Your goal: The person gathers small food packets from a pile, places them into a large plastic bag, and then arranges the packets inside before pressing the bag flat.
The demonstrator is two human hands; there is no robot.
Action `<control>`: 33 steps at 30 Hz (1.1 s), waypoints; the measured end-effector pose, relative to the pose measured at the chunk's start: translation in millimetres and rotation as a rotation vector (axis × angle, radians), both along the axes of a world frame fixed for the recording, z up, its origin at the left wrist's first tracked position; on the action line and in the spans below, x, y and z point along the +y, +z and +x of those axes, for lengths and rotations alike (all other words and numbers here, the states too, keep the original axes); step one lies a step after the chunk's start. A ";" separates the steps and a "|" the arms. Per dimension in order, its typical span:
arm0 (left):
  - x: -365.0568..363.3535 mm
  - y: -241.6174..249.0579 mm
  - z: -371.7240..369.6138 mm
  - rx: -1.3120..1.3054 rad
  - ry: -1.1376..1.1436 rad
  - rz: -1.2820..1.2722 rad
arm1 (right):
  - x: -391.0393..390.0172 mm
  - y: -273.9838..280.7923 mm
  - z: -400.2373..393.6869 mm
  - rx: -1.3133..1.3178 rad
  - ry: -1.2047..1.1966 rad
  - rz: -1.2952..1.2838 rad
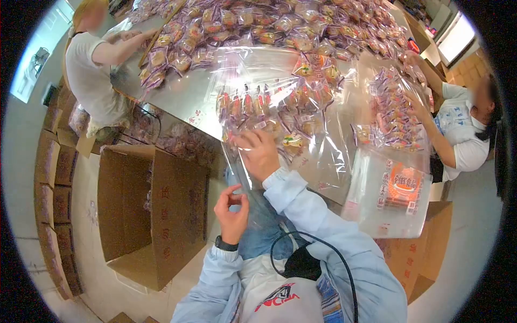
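A large clear plastic bag (336, 145) lies at the table's near edge, with rows of small wrapped snacks (258, 105) inside or under its film. My right hand (259, 156) is at the bag's lower left, fingers bent against the nearest packets. Its fingertips are partly hidden by shiny film. Lower down, in front of my lap, my left hand (231, 212) has thumb and fingers curled together in a pinch at the bag's loose edge. The film there is thin and hard to make out. A dark watch (226, 244) is on that wrist.
Many wrapped snacks (269, 27) are heaped across the metal table (186, 110). An open cardboard box (180, 220) stands at my left. At right, a person (458, 129) handles another packet-filled bag (393, 107), beside printed bags (388, 188). Another person (91, 64) works at left.
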State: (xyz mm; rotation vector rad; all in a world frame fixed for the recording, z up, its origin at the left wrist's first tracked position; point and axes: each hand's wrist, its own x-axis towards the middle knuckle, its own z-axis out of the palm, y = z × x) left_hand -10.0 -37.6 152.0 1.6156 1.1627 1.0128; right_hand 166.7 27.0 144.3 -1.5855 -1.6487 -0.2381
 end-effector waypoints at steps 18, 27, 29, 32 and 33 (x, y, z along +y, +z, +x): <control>-1.9 1.3 5.1 -0.016 0.018 -0.001 | -21.7 18.4 23.6 -0.099 -0.175 -0.118; -3.0 -3.3 6.0 -0.011 0.029 -0.010 | -10.5 -9.1 15.4 -0.071 -0.009 -0.049; -2.9 -2.2 5.0 0.007 0.023 0.003 | -11.0 -13.0 20.2 -0.180 -0.016 0.006; -3.4 -3.2 4.4 0.003 0.027 0.010 | -11.7 -0.7 19.4 -0.044 0.022 -0.041; -3.0 -3.5 3.7 0.000 0.028 0.006 | -15.4 9.0 18.7 -0.077 -0.038 -0.069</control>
